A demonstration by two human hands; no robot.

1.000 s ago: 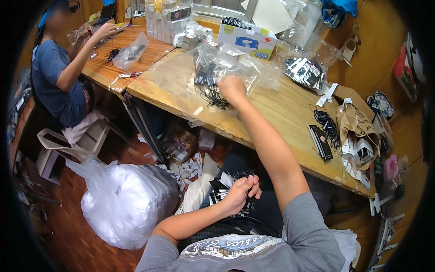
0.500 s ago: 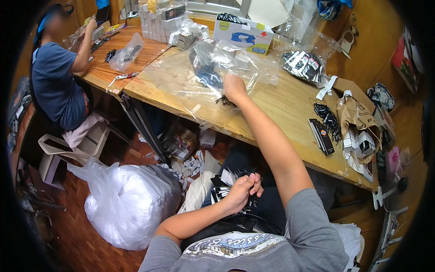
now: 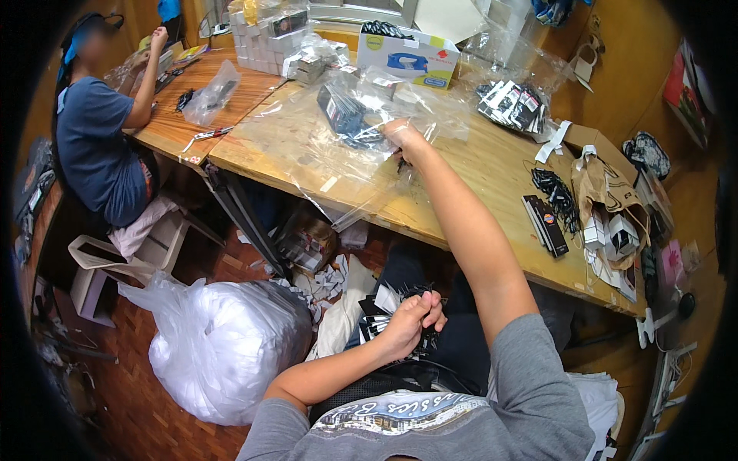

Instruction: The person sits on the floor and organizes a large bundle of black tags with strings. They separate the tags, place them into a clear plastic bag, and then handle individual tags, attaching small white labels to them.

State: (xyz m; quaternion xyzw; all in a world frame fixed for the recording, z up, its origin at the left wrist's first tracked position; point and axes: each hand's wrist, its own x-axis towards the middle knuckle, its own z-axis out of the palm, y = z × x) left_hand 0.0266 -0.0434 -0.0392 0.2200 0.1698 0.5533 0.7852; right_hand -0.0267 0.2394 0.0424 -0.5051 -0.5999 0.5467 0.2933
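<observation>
My right hand (image 3: pixel 405 140) reaches onto the table, at the right side of a clear plastic bag (image 3: pixel 307 157) that lies open and crumpled. Its fingers are curled closed, partly behind the plastic, and short black strings stick out below them. Inside the bag is a stack of dark tags (image 3: pixel 342 115) with black strings. In my lap, my left hand (image 3: pixel 411 323) is closed, thumb against the fingers, on a bunch of black strings. Black and white tags (image 3: pixel 374 324) on those strings fan out beside it; what lies inside the palm is hidden.
On the table (image 3: pixel 477 196) are small white boxes (image 3: pixel 257 46), a printed carton (image 3: pixel 407 58), a bag of tags (image 3: pixel 511 107), black cords (image 3: pixel 555 196) and a brown paper bag (image 3: pixel 603 188). A big stuffed plastic bag (image 3: pixel 231 346) stands on the floor. A person (image 3: pixel 100 138) sits at left.
My right hand has shifted slightly right, the strings below it moving along. My left hand stays in my lap. The seated person's hand has risen a little.
</observation>
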